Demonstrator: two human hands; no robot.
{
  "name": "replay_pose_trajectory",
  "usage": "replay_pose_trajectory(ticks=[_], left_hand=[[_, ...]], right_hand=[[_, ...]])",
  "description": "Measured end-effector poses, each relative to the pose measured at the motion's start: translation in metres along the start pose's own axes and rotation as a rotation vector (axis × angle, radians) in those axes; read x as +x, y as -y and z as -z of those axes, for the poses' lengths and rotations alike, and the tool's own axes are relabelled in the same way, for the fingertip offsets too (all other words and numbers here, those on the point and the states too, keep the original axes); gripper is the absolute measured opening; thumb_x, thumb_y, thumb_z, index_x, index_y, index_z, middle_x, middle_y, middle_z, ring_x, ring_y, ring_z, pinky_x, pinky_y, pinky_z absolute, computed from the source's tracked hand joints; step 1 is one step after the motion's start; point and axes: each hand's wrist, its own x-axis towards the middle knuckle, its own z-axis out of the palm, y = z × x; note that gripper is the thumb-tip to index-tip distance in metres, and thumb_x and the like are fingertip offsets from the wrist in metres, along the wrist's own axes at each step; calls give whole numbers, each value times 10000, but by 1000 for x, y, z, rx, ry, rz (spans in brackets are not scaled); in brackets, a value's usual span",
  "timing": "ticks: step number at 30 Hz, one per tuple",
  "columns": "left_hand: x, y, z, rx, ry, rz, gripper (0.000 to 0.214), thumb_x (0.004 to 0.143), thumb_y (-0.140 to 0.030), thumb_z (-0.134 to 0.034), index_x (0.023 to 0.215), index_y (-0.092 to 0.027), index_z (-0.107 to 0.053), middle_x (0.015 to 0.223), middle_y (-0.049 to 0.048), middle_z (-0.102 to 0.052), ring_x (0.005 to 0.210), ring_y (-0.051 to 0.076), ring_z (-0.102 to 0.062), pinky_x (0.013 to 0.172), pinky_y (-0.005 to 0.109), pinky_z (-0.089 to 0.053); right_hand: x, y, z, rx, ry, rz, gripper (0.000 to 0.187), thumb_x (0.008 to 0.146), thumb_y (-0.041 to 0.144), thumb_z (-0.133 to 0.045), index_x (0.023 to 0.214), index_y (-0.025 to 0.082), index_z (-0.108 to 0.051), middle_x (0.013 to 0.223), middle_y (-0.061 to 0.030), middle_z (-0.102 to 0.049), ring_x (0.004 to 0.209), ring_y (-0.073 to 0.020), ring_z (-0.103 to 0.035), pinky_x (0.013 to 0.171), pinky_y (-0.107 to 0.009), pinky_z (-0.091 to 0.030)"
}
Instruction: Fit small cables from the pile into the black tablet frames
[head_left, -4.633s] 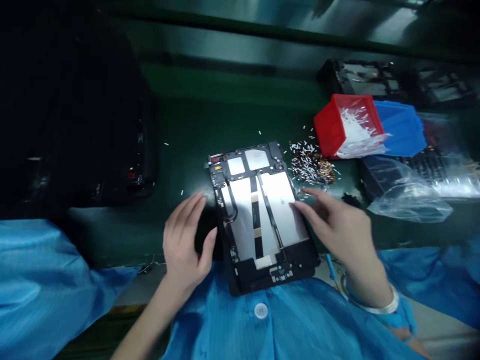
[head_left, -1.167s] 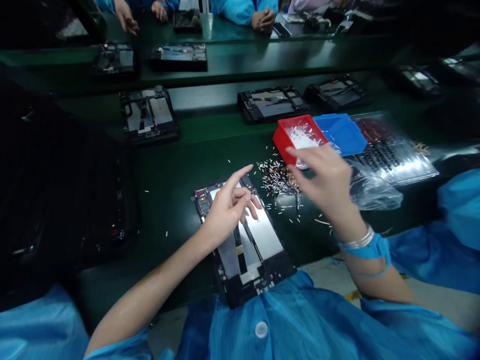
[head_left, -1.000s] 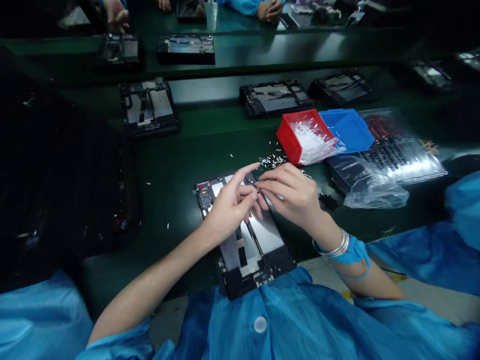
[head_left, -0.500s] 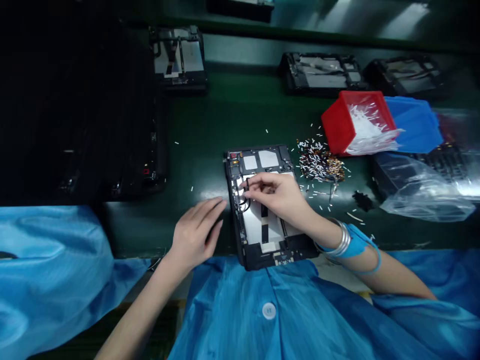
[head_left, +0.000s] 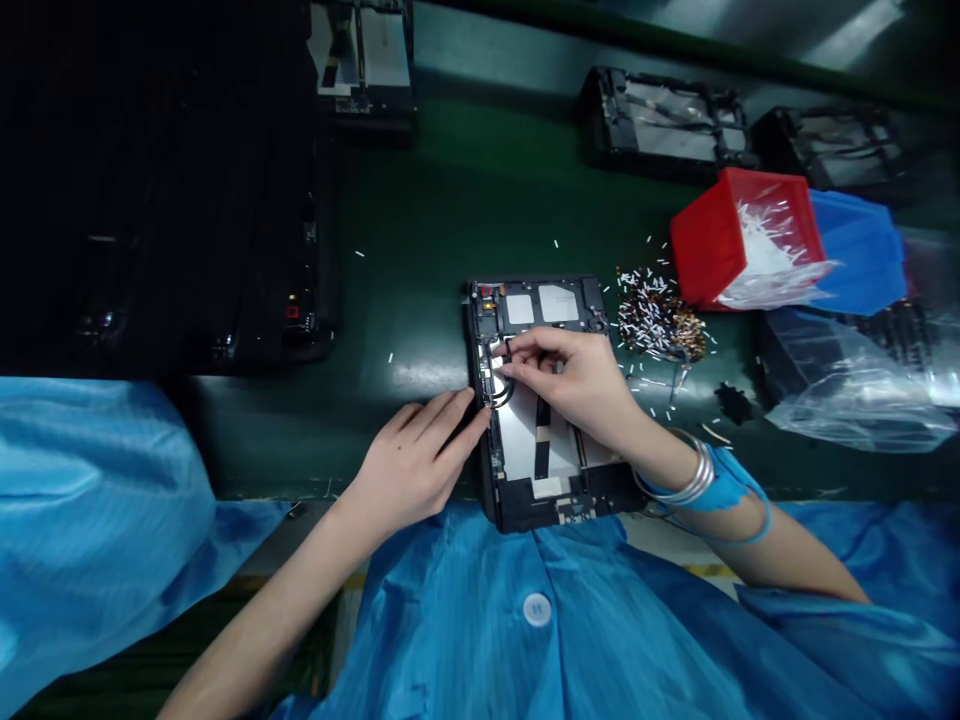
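Note:
An opened tablet-like device (head_left: 525, 440) with a black frame and pale inner panels lies at the table's front edge. My right hand (head_left: 581, 380) reaches over it from the right, thumb and forefinger pinched on a thin black cable (head_left: 504, 394) that loops near the device's left side. My left hand (head_left: 424, 455) comes in from the left with its fingers stretched out. Its fingertips rest at the device's left edge, the forefinger close to the lower part of the cable loop. My right palm hides part of the device's middle.
Right of the device lies a pile of small white and brown pieces (head_left: 656, 315). Behind it stand a red bin (head_left: 701, 240) and a blue bin (head_left: 862, 245), with a clear plastic bag (head_left: 855, 400) in front. More devices (head_left: 667, 120) sit at the back; dark panels (head_left: 187, 200) fill the left.
My left hand has moved right and now touches the device's left edge. My right hand keeps its pinch on the cable. The whole view has shifted slightly.

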Motion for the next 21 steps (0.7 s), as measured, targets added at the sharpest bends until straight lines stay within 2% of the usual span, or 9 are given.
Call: replay_pose_trajectory(ticks=[6,10,16,21], left_hand=[[4,-4,-2,-18,6,73,332,853,-69,-441,1143,-90,-603,1126,176,-662,1013,287,-638,739,384,-522],[3,-4,-3,-46,-27,63,331,851,-70,-452,1147,-77,-600,1108,179,-667,995,282,-643,730,376,-525],[4,-3,-4,-9,-15,58,334,852,-51,-430,1131,-75,-612,1105,179,-673,1000,283,-645,721,378,-528],[10,-3,0,29,3,39,327,835,-39,-426,1075,-87,-644,1077,172,-685,999,290,-648,713,374,-521]], right_hand=[[3,7,12,-145,43,39,101,787,248,-649,747,168,-695,727,-23,-707,661,-132,-614,610,-258,-437],[10,9,20,-246,80,61,98,772,259,-668,745,176,-712,793,-39,-720,730,-161,-627,679,-294,-441],[18,7,23,-305,135,9,109,742,272,-684,720,170,-715,694,-18,-676,620,-124,-551,586,-274,-370],[23,4,23,-225,166,-27,75,713,219,-681,667,162,-699,629,4,-642,556,-91,-498,560,-256,-349]])
